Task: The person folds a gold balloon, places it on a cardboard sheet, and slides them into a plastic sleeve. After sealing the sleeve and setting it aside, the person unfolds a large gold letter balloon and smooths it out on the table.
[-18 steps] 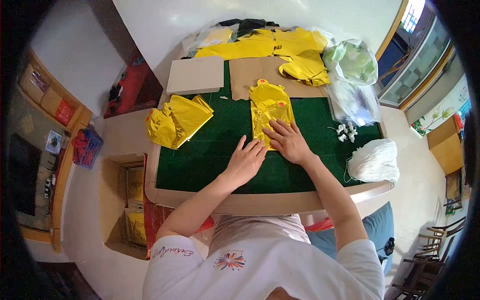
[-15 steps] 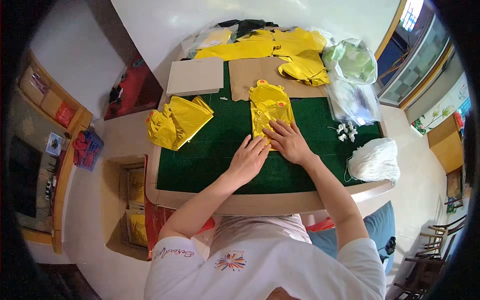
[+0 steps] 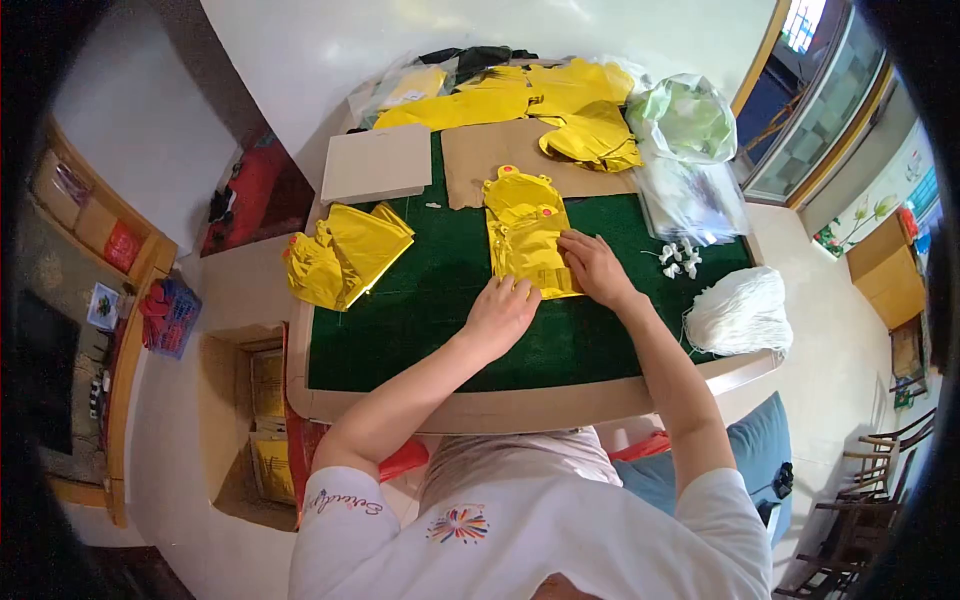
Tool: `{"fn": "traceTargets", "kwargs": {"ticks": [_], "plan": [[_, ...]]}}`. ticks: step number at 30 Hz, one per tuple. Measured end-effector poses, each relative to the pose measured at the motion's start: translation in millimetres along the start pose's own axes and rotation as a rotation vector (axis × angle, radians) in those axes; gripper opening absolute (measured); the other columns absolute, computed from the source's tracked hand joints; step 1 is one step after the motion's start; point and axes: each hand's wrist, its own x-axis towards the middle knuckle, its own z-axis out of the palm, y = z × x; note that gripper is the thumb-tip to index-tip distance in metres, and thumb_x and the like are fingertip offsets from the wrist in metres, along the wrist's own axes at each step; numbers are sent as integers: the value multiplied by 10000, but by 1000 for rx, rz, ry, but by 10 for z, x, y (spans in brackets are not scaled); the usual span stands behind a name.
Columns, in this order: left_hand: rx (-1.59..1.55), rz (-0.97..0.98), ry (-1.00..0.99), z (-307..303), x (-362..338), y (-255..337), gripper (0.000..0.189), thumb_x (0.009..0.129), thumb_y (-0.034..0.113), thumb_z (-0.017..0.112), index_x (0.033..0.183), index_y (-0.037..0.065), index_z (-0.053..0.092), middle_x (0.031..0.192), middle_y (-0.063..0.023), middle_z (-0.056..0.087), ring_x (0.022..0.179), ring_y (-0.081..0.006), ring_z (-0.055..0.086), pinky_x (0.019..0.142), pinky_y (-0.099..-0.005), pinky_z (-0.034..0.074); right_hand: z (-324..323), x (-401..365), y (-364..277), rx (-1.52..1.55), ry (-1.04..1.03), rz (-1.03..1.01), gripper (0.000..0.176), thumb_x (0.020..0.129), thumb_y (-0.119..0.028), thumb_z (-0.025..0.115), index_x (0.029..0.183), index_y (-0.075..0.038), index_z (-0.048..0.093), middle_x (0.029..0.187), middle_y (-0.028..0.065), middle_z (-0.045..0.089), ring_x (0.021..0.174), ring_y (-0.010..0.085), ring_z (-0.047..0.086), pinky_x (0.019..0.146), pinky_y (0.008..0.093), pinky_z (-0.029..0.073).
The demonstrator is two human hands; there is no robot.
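Observation:
A flat, creased gold foil balloon (image 3: 525,215) with small tabs and red dots lies on the green mat (image 3: 430,350) in front of me. My left hand (image 3: 505,308) is at its lower left edge, fingers bent and closed on the foil. At the right edge, my right hand (image 3: 598,270) has its fingers curled over the foil; its thumb is hard to make out. A second, crumpled gold foil balloon (image 3: 350,255) lies folded to the left, apart from both hands.
At the back are a white flat box (image 3: 376,163), a cardboard sheet (image 3: 480,160) and more gold foil (image 3: 585,90). On the right are a plastic bag (image 3: 685,120), small white pieces (image 3: 680,258) and a white string bundle (image 3: 738,312). An open carton (image 3: 228,420) stands at lower left.
My hands have gone from lying spread on the foil to curling at its edges. The left is at the lower edge, and the right has shifted to the right side. The view has shifted slightly.

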Motion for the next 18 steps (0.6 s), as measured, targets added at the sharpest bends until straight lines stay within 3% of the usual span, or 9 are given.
{"fn": "traceTargets", "kwargs": {"ticks": [8, 11, 13, 14, 18], "plan": [[-74, -67, 104, 178, 29, 25, 255, 773, 92, 575, 1014, 13, 596, 907, -93, 553, 884, -243, 552, 793, -348, 482, -39, 23, -14, -13, -11, 19, 307, 930, -168, 484, 1207, -59, 559, 1299, 113, 526, 1212, 285, 482, 1055, 498, 312], [-96, -67, 78, 148, 11, 0, 235, 779, 84, 572, 1002, 18, 607, 895, -85, 579, 877, -235, 572, 756, -338, 498, -169, 46, -34, 198, -65, 78, 327, 904, -119, 494, 1221, -78, 559, 1338, 105, 500, 1261, 277, 444, 1071, 491, 297], [-129, -88, 104, 108, -17, -23, 221, 780, 81, 570, 988, 21, 614, 885, -83, 591, 860, -237, 583, 740, -339, 504, -315, -27, -106, -90, -53, -143, 385, 863, -63, 516, 1243, -110, 553, 1374, 100, 472, 1317, 268, 387, 1087, 493, 277], [-166, -108, 124, 83, -41, -25, 208, 781, 79, 569, 975, 23, 622, 876, -81, 602, 843, -239, 595, 725, -341, 510, -405, -82, -162, -83, -100, -204, 592, 717, 102, 457, 1262, -113, 541, 1363, 140, 473, 1326, 302, 375, 1090, 507, 271], [-262, -153, 147, -97, -118, 19, 176, 785, 59, 593, 953, 25, 634, 856, -80, 611, 834, -244, 610, 734, -350, 517, -471, -259, -221, -143, -242, -249, 551, 770, 36, 525, 1292, -142, 516, 1398, 112, 445, 1341, 285, 358, 1093, 518, 262]]}}
